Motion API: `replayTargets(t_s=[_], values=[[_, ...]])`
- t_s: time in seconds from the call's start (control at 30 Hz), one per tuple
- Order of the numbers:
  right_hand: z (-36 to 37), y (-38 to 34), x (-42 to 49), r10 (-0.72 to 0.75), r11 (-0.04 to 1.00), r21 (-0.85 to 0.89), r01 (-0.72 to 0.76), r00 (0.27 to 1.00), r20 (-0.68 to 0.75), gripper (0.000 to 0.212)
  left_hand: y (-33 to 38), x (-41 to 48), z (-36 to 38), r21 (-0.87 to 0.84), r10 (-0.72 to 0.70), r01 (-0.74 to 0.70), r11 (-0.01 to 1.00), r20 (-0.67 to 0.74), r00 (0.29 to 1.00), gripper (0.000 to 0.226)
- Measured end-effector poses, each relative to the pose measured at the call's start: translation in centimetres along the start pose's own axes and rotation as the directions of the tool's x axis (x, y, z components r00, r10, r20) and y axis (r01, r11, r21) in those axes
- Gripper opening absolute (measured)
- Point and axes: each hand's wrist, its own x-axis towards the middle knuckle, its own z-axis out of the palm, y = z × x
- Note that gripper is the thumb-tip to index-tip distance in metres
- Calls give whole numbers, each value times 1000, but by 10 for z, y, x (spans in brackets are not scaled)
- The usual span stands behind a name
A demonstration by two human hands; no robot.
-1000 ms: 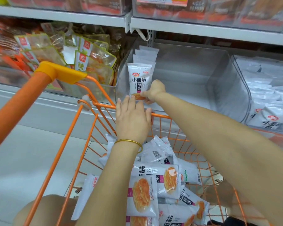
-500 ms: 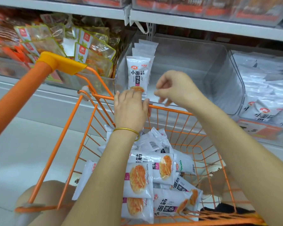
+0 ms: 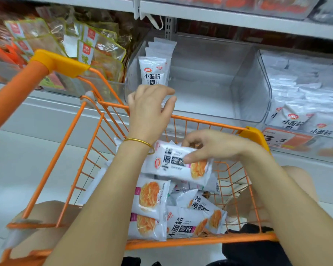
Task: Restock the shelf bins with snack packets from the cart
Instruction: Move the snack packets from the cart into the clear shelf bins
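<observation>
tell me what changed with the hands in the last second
The right hand drew back from the clear plastic shelf bin into the orange wire cart and now grips a white snack packet. The left hand stayed by the cart's front rim; the upright packets in the bin stayed put.

The right hand (image 3: 215,148) pinches a snack packet (image 3: 173,167) above the orange cart (image 3: 200,241); the left hand (image 3: 148,110) hovers, seemingly empty.

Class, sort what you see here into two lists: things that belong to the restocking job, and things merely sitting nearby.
Job: right hand gripping a white packet; left hand by the clear bin; standing packets in it; orange cart; loose packets inside.
Nearby: green-edged pouches; neighbouring full bin; price tag.
</observation>
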Motion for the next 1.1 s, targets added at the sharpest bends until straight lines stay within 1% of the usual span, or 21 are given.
replayTargets(t_s=[0.03,0.07,0.1,0.17,0.23,0.3,0.4,0.43,0.5,0.57,0.67,0.77,0.83,0.87,0.9,0.97,1.0,1.1], values=[[-9,2,-6,14,997,74,-12,1000,-18,11,0,1,0,-26,-18,18,1000,-8,1000,24],[-17,4,-12,41,981,189,-32,998,-41,10,0,2,-1,-52,-45,45,998,-17,999,25],[-24,6,-15,78,941,334,-50,994,-72,12,-2,2,-1,-65,-74,72,995,-24,997,26],[-34,8,-15,155,809,586,-34,975,-157,16,-8,3,0,-8,-111,111,994,-22,994,26],[-42,3,-7,200,705,708,31,950,-240,8,-17,2,4,92,-125,121,988,33,992,26],[-50,-9,9,188,668,739,85,942,-278,7,-23,0,9,152,-127,109,982,116,985,28],[-57,-24,47,164,652,735,188,911,-379,11,-27,-1,11,225,-138,88,970,218,966,33],[-58,-28,62,163,665,713,224,888,-431,15,-27,-2,11,234,-148,92,968,235,961,34],[-57,-36,88,174,726,640,252,833,-525,24,-28,-2,11,259,-169,102,961,255,952,36],[-53,-38,111,196,808,553,202,794,-575,28,-30,-2,13,297,-177,94,950,266,947,38],[-45,-32,143,237,910,412,42,763,-602,37,-32,-3,15,326,-209,120,938,253,945,42],[-40,-27,166,300,929,356,-97,760,-576,36,-32,-5,15,326,-228,143,935,242,943,44],[-40,-29,173,301,952,226,-205,751,-588,39,-32,-6,17,325,-232,144,935,249,940,44],[-40,-31,175,285,958,168,-230,735,-615,38,-33,-6,18,322,-230,145,936,244,942,49],[-39,-35,177,277,960,147,-240,719,-637,37,-32,-7,18,318,-223,144,937,229,947,58],[-38,-39,183,271,961,145,-236,697,-664,47,-31,-7,18,308,-199,135,942,186,962,71],[-37,-40,186,280,958,155,-241,681,-676,54,-31,-8,19,308,-194,132,942,181,964,71],[-36,-45,190,314,949,213,-232,658,-685,68,-30,-7,18,317,-221,145,937,219,950,58]])
